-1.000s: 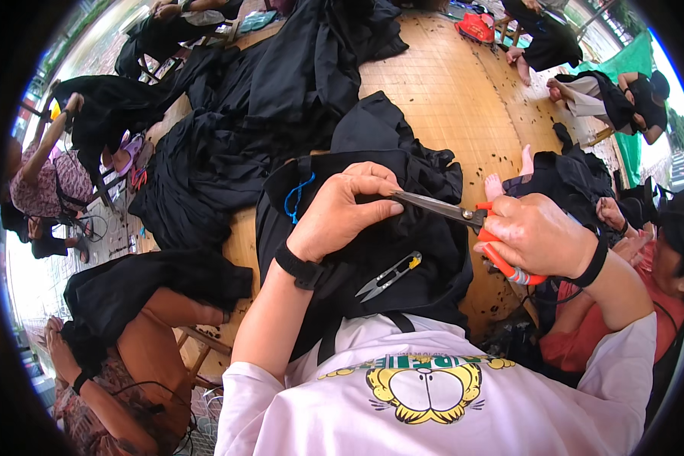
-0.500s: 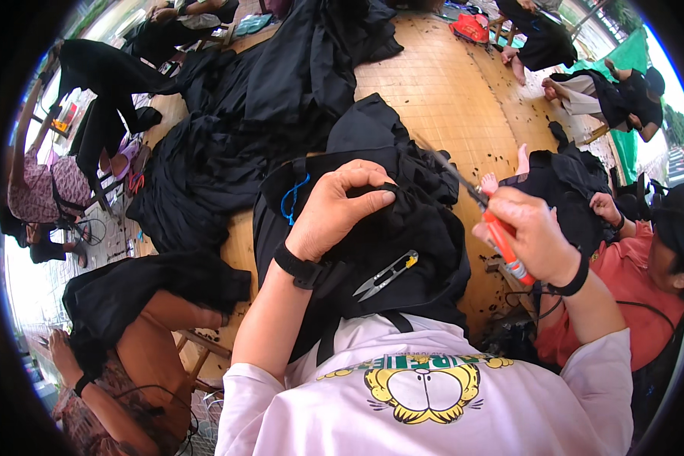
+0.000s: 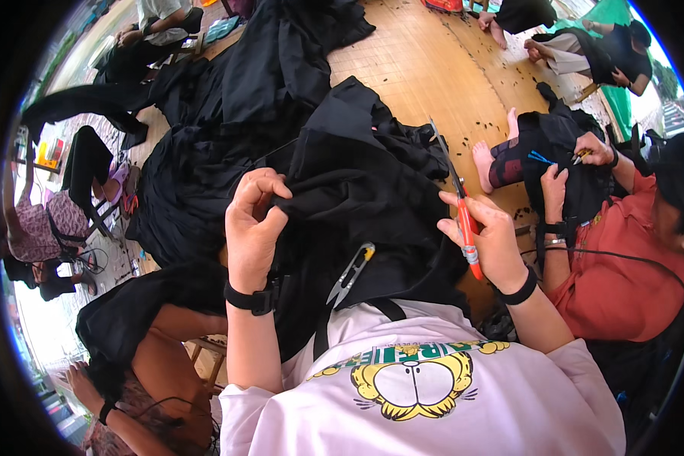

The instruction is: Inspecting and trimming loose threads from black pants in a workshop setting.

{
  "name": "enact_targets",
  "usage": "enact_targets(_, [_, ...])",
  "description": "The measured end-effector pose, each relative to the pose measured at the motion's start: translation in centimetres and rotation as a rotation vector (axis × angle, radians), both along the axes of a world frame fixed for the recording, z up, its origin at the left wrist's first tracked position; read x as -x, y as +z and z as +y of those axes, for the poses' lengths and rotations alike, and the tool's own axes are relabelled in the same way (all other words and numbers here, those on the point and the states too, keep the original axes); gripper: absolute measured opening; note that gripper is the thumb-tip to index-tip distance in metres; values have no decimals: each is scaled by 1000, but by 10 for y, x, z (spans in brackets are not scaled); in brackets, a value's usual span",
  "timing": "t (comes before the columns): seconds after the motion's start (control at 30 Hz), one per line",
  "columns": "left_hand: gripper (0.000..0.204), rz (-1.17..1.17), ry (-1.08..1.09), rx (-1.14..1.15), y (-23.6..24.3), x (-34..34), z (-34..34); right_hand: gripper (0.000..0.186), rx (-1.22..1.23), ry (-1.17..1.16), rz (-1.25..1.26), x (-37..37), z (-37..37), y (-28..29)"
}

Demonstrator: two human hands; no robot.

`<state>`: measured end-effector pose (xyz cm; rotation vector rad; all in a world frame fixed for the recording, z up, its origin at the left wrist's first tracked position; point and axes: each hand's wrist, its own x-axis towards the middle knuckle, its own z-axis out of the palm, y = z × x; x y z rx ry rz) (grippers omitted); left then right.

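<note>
My left hand (image 3: 254, 220) pinches a fold of the black cloth (image 3: 365, 197) spread over my lap, its fingers curled at the cloth's upper left. At the right, my right hand (image 3: 482, 235) grips large scissors (image 3: 466, 224) with orange handles, the blades pointing up and away from me over the cloth's right edge. A pair of small silver thread snips (image 3: 349, 275) with a yellow part lies on the cloth between my wrists.
Heaped black cloth (image 3: 220, 121) covers the tan board floor (image 3: 395, 61) ahead. Close on my right a person in red (image 3: 615, 281) holds cloth and a small tool. Another person's bent leg (image 3: 171, 357) is at lower left. More people (image 3: 612, 57) sit around with dark cloth.
The scissors have left my left fingers and swung upright at the right. My left hand has moved leftward with the cloth, and the blue cord on it has gone out of sight.
</note>
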<state>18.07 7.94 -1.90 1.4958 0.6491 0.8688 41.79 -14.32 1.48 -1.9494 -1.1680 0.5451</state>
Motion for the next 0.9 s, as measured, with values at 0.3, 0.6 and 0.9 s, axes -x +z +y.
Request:
enact_targets(0.3, [25,82,116,136,-5,1,5,50,-61,-157,703,5,-1,-6])
enact_targets(0.6, [27,327,397,-508,34,-31,-41,85,51,28,323,6,-4,-20])
enact_targets(0.9, [10,548,-358,-425,30,-40,-129,85,-112,92,435,7,-6,-8])
